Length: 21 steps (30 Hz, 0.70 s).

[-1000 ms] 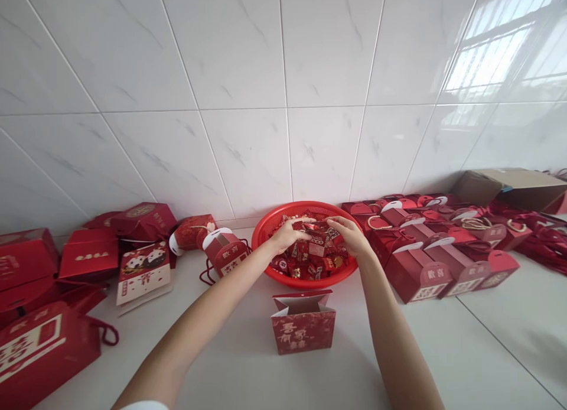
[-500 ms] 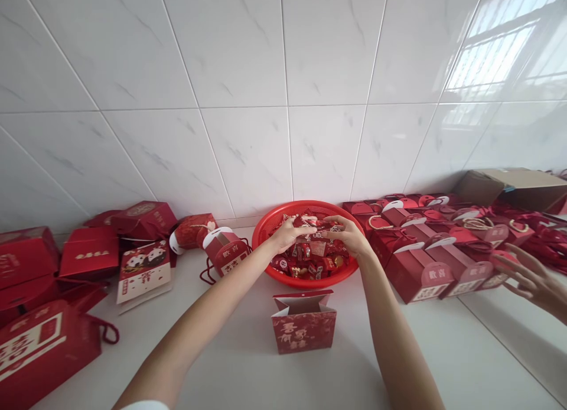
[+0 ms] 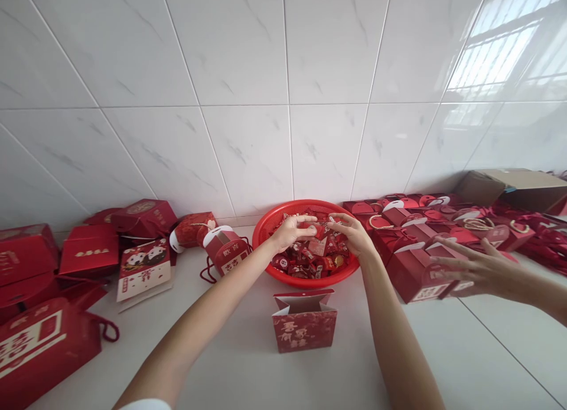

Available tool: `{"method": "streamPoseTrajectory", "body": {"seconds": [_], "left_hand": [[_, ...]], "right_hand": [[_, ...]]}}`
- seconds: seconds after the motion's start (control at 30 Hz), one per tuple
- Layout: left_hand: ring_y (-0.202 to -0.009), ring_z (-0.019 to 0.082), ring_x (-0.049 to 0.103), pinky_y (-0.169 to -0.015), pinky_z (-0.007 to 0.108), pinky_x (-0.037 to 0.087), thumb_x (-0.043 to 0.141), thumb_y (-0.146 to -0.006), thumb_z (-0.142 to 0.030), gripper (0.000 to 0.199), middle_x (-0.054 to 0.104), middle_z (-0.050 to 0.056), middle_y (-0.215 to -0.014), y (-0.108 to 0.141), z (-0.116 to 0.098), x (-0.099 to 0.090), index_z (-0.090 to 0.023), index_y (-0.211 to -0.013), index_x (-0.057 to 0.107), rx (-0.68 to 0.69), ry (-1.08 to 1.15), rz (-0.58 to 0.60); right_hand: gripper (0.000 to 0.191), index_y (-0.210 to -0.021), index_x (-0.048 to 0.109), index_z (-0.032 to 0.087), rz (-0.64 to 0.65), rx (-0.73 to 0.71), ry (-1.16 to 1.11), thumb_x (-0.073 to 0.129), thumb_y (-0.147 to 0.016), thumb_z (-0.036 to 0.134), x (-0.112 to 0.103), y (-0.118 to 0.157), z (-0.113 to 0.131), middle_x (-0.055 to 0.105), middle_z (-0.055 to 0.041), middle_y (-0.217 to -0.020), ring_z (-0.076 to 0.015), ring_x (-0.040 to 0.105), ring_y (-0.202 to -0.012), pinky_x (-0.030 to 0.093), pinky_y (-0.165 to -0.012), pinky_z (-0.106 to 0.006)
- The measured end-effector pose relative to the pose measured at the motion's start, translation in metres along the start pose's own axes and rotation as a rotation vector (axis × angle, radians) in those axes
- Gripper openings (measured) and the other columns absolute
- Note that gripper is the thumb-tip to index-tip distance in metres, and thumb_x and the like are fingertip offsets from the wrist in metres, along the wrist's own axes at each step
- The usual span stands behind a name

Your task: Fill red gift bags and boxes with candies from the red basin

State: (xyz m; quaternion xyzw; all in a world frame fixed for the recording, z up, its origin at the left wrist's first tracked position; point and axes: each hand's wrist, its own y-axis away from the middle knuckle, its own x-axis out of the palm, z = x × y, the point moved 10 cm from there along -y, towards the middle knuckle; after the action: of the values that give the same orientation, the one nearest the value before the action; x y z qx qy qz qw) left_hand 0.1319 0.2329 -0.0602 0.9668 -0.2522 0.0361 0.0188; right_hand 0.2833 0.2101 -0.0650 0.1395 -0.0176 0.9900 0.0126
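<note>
A round red basket (image 3: pixel 348 275) stands by the tiled wall, filled with red-wrapped sweets (image 3: pixel 310 253). My left hand (image 3: pixel 295 233) is over its left part, fingers bent and apart. Over the right part is my right hand (image 3: pixel 349 233), fingers spread toward the left one. Small wrapped pieces show around the fingertips; neither hand clearly grips any of them. In front of the basket, a red paper box (image 3: pixel 305 330) stands upright with its top open.
Rows of red gift boxes (image 3: pixel 414 271) stand at the right, where another person's hand (image 3: pixel 482 268) reaches over them. A cardboard box (image 3: pixel 522 182) is behind. More red boxes (image 3: pixel 31 345) and a panda-print bag (image 3: pixel 145 274) lie at left.
The other person's hand has moved left over the gift boxes. My hands have stayed over the basket, and the sweets between them have shifted downward.
</note>
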Motion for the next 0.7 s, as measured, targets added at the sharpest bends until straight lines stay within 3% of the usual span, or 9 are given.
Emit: {"method": "streamPoseTrajectory", "body": {"seconds": [0.2,0.3,0.5,0.7], "left_hand": [[-0.076,0.013,0.064,-0.072,0.028,0.051,0.092,-0.05,-0.021,0.046,0.067,0.0,-0.088,-0.001,-0.004,-0.004,-0.016,-0.087,0.064,0.08,-0.077,-0.04],[-0.073,0.013,0.063,-0.07,0.027,0.05,0.091,-0.05,-0.023,0.041,0.066,-0.001,-0.082,-0.001,-0.003,-0.002,-0.016,-0.082,0.066,0.052,-0.093,-0.035],[-0.07,0.013,0.064,-0.071,0.028,0.052,0.092,-0.051,-0.029,0.048,0.068,-0.003,-0.077,0.002,-0.008,0.004,-0.016,-0.091,0.067,0.067,-0.058,-0.011],[-0.072,0.016,0.068,-0.071,0.03,0.054,0.092,-0.055,-0.035,0.057,0.072,-0.001,-0.078,0.002,-0.008,0.004,-0.016,-0.102,0.065,0.086,-0.098,-0.006]], "right_hand": [[0.051,-0.092,0.071,0.023,0.089,0.01,-0.1,0.092,-0.045,0.021,0.009,0.002,0.003,0.072,0.0019,-0.079,-0.0164,0.066,-0.067,0.053,-0.059,-0.027],[0.043,-0.089,0.074,0.022,0.125,0.004,-0.143,0.092,-0.05,0.025,0.011,0.001,0.003,0.074,-0.0002,-0.082,-0.0168,0.067,-0.069,0.054,-0.063,-0.028],[0.03,-0.081,0.076,0.022,0.018,0.012,-0.201,0.088,-0.06,0.039,-0.006,-0.007,-0.005,0.077,-0.0027,-0.085,-0.0238,0.07,-0.083,0.056,-0.069,-0.031],[0.032,-0.085,0.077,0.022,0.097,0.058,-0.129,0.087,-0.062,0.043,0.006,-0.004,-0.009,0.076,-0.0022,-0.085,-0.0203,0.07,-0.077,0.055,-0.057,-0.026]]}}
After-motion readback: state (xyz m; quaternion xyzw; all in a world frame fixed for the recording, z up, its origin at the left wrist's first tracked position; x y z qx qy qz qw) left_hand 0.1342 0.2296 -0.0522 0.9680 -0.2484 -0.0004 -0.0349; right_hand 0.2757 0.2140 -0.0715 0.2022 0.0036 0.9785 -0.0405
